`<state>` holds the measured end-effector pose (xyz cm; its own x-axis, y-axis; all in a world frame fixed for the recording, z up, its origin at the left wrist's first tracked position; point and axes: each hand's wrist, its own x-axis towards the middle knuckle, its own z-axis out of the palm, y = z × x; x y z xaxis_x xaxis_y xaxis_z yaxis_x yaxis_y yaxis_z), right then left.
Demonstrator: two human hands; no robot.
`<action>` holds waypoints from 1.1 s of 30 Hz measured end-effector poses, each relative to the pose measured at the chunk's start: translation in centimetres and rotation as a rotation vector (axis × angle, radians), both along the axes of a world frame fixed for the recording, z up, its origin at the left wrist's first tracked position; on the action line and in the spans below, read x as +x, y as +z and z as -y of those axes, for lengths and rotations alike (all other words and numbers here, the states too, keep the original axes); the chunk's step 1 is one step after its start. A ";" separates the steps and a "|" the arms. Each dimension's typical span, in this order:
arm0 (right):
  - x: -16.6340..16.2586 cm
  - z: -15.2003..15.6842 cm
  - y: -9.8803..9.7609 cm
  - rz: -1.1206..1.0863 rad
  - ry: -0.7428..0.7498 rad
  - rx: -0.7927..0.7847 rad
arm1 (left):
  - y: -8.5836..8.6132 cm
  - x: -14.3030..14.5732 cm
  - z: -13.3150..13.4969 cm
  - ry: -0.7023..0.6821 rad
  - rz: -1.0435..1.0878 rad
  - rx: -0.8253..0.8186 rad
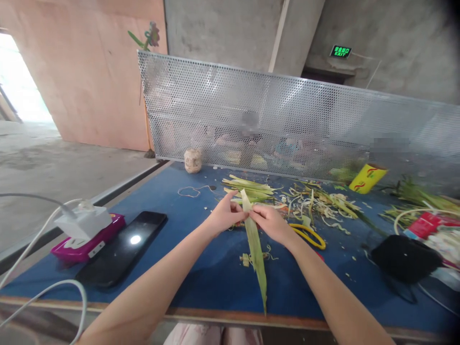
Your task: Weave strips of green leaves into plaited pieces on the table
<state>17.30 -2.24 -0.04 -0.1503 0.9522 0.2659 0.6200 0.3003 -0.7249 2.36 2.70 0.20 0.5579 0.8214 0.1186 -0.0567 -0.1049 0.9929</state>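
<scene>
A long pale-green leaf strip (256, 249) stretches from between my hands toward the table's front edge, narrowing to a point there. My left hand (226, 213) pinches its left side near the upper end, the forefinger pointing forward. From the right, my right hand (268, 220) grips the same end with thumb and fingers. Small curled shreds (246, 259) lie beside the strip. Just beyond my hands is a bundle of cut leaf strips (251, 187). A yellow ring-shaped handle (309, 235), perhaps of scissors, shows by my right wrist; the rest of that tool is hidden.
On the left of the blue table (187, 282) lie a phone (124, 249) and a purple power strip (89, 242) with a white charger (84, 220). Leaf scraps (323, 203), a yellow roll (367, 178) and a black pouch (406, 258) are rightward. A perforated metal screen (223, 115) stands behind.
</scene>
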 end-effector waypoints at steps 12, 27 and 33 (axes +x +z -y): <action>-1.0 0.9 -0.1 0.261 -0.181 0.172 | -0.2 0.0 0.7 0.067 -0.125 0.194; -1.2 1.3 -0.1 0.258 -0.188 0.314 | 0.0 0.0 0.8 0.117 -0.177 0.228; 0.0 0.9 -0.2 -0.258 -0.079 0.044 | 0.4 -0.3 0.6 0.081 -0.139 0.160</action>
